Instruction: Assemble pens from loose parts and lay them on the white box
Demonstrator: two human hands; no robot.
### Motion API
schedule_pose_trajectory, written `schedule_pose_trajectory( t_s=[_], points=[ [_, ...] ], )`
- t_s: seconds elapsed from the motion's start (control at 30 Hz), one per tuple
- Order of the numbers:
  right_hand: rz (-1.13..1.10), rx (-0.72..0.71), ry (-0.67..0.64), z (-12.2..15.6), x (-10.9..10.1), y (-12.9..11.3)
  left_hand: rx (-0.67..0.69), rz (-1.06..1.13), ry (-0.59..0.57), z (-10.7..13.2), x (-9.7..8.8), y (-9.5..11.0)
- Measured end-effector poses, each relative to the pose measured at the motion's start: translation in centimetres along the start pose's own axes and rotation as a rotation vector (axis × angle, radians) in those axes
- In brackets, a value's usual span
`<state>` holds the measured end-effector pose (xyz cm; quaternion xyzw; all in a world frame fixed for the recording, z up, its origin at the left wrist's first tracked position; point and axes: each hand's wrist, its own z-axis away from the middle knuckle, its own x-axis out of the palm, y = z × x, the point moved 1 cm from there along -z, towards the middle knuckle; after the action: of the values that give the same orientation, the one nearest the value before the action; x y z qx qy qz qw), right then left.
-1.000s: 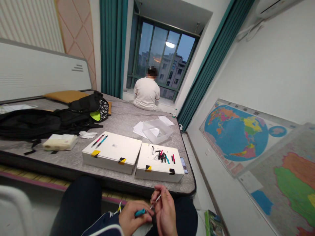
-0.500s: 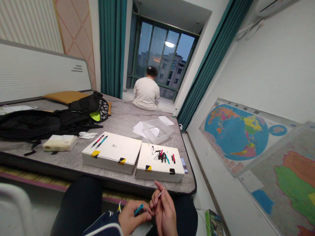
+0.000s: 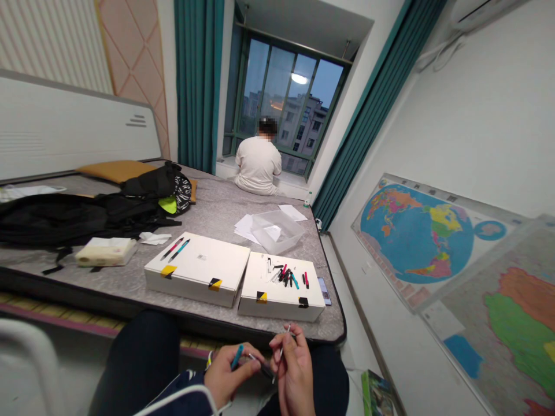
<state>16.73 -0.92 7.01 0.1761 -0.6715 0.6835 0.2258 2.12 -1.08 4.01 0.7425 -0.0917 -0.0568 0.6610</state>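
Observation:
My left hand (image 3: 228, 372) is closed around a teal pen barrel (image 3: 236, 357) that pokes up between thumb and fingers. A dark pen part with a metallic tip (image 3: 261, 365) juts from the same hand towards the right one. My right hand (image 3: 295, 372) pinches a thin, pale pen refill (image 3: 281, 349), held nearly upright. Both hands are close together over my lap, in front of the bed. Beyond them, several loose pen parts (image 3: 286, 276) lie heaped on the right white box (image 3: 277, 306). Two assembled pens (image 3: 177, 249) lie on the left white box (image 3: 195, 287).
Behind the boxes are a clear plastic bin (image 3: 284, 237) and white papers (image 3: 245, 227). A phone (image 3: 324, 290) lies beside the right box. Tissues (image 3: 106, 252) and a black backpack (image 3: 108, 211) are at left. A person (image 3: 259, 164) sits by the window, back turned.
My right hand has risen slightly, and the refill now stands more upright with more of its length showing. My left hand has shifted a little left, exposing the dark part.

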Motion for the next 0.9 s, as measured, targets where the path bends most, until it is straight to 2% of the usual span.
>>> schedule_pose_trajectory(
  t_s=[0.07, 0.17, 0.27, 0.37, 0.47, 0.63, 0.9],
  points=[
    [0.089, -0.003, -0.005, -0.2, -0.5, 0.1, -0.098, 0.021, 0.096, -0.1, -0.5, -0.1],
    [0.334, -0.025, -0.043, -0.3, -1.0, -0.2, -0.245, 0.201, 0.210, -0.4, -0.9, -0.3],
    [0.594, -0.135, -0.149, -0.2, -0.7, -1.1, -0.280, 0.349, 0.282, -0.6, -1.0, -0.2],
    [0.736, -0.213, -0.245, 0.1, 0.0, -2.0, -0.307, 0.397, 0.313, -0.7, -1.1, 0.4],
    [0.792, -0.233, -0.268, 0.2, 0.3, -2.2, -0.313, 0.429, 0.315, -0.6, -1.3, 0.9],
    [0.813, -0.272, -0.204, 0.2, 0.1, -2.2, -0.314, 0.447, 0.287, -0.6, -1.3, 1.1],
    [0.865, -0.315, -0.184, -0.1, -0.5, -2.7, -0.320, 0.436, 0.301, -0.6, -1.5, 1.3]
  ],
)
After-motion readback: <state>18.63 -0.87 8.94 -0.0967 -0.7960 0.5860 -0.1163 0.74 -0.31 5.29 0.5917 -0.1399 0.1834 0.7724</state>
